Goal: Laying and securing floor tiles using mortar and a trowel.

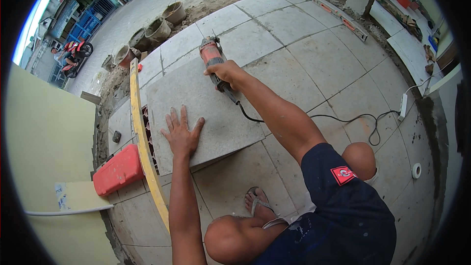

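A large grey floor tile (184, 91) lies before me, its near edge raised above the tiled floor. My left hand (182, 135) rests on its near left part with fingers spread flat. Over the tile's far right edge, my right hand (226, 74) is wrapped round the body of a red and black angle grinder (212, 55). The grinder's head points away from me. Its disc is hard to make out. A black power cord (252, 118) runs from its rear to the right. Along the tile's left side lies a long yellow straightedge (139, 122).
A red plastic case (117, 169) sits left of the straightedge. Several buckets (158, 30) line the far left floor edge. A spirit level (340, 18) lies at the far right. A white power strip (403, 107) and a tape roll (416, 171) are at the right.
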`<state>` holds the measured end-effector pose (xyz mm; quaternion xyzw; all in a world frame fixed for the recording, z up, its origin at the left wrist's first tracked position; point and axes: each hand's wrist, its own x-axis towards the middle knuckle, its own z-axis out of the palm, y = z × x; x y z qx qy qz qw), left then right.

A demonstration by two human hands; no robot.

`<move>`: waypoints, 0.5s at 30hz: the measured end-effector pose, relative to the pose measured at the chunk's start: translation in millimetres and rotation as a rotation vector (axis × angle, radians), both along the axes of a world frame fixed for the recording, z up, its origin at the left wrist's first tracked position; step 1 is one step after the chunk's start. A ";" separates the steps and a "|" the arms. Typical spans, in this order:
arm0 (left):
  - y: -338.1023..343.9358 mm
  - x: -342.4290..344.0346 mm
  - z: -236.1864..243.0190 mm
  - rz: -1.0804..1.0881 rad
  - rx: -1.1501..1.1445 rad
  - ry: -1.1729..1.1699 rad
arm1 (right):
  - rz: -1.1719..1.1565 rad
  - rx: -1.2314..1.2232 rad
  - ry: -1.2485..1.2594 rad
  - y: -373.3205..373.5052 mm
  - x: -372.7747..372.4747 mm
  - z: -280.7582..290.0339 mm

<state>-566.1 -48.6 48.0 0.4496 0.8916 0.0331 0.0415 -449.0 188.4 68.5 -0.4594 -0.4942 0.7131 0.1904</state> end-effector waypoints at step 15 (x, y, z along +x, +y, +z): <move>-0.9 -0.5 -7.6 -0.025 0.035 0.030 | 0.016 -0.018 -0.052 7.8 -3.5 -6.0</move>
